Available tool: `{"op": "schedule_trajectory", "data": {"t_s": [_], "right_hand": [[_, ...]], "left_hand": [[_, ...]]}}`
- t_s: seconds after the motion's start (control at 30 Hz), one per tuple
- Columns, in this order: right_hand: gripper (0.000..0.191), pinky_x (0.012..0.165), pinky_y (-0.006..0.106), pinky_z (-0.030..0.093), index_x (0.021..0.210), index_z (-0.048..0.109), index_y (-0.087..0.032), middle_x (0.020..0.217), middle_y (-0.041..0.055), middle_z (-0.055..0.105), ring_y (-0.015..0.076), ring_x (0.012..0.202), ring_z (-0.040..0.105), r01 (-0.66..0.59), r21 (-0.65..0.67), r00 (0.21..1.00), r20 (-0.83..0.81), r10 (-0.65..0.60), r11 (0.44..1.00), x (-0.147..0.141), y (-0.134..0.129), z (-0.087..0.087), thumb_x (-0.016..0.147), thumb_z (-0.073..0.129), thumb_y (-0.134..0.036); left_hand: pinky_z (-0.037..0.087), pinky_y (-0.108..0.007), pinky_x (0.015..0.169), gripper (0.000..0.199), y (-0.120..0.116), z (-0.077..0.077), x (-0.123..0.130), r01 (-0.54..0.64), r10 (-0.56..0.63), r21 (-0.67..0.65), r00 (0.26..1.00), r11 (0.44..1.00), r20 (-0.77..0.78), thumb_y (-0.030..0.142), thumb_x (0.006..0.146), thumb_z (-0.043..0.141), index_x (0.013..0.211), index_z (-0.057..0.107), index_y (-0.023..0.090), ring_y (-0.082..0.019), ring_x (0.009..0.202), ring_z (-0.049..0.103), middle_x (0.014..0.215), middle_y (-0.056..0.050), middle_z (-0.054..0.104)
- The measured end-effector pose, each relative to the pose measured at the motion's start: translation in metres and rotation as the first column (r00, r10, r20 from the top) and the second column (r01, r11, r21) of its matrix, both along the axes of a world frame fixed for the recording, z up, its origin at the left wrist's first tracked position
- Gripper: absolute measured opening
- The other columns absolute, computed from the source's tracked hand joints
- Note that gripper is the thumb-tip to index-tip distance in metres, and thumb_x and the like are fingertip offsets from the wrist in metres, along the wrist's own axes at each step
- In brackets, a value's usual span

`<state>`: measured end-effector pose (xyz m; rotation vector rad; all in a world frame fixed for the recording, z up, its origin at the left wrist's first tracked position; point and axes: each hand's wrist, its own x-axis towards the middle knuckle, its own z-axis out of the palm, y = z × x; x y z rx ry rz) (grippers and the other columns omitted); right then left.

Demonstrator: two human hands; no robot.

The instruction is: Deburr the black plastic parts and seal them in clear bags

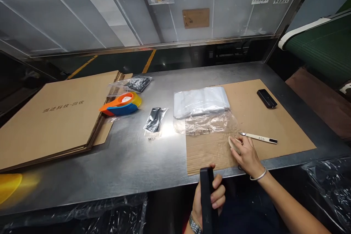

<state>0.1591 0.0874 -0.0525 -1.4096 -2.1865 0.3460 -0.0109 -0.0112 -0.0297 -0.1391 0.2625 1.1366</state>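
My left hand (218, 193) is wrapped round a long black plastic part (207, 197), held upright in front of the table's edge. On the cardboard sheet (285, 128), my right hand (246, 155) has its fingers closed on a small pale oval piece (234, 145). Just beyond those fingers lies a white craft knife (259, 138) marked A26. A small black tray-like part (266, 98) rests near the sheet's far right corner. Clear plastic bags (201, 102) are stacked at the sheet's far left, partly over its edge.
Flat cardboard boxes (63, 109) are piled at the left, with an orange and blue tape dispenser (122, 104) beside them. Bagged black parts (154, 120) lie on the metal table (131, 157). A green conveyor (323, 40) stands at the right.
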Motion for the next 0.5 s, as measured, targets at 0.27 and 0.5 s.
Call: {"op": "schedule_trajectory", "data": {"t_s": [0.27, 0.5], "right_hand": [[0.039, 0.088, 0.042, 0.039, 0.121, 0.051, -0.011, 0.110, 0.0161, 0.048, 0.0274, 0.102, 0.042, 0.124, 0.136, 0.967, 0.205, -0.151, 0.983, 0.030, 0.007, -0.014, 0.087, 0.041, -0.027], [0.029, 0.074, 0.043, 0.038, 0.106, 0.058, -0.013, 0.101, 0.0164, 0.053, 0.0296, 0.090, 0.044, 0.265, 0.195, 0.877, 0.359, -0.321, 0.944, 0.076, 0.022, -0.016, 0.086, 0.040, -0.025]], "left_hand": [[0.032, -0.016, 0.034, 0.032, 0.002, -0.022, 0.002, 0.001, 0.016, 0.066, 0.968, 0.998, -0.250, 0.031, 0.082, 0.052, 0.113, 0.059, 0.024, -0.008, 0.043, 0.046, 0.059, -0.001, 0.054], [0.024, -0.018, 0.034, 0.074, 0.005, -0.015, -0.002, 0.046, -0.048, 0.061, 0.998, 0.997, 0.034, 0.070, 0.070, 0.040, 0.111, 0.057, 0.012, -0.011, 0.053, 0.043, 0.084, -0.009, 0.054]]}}
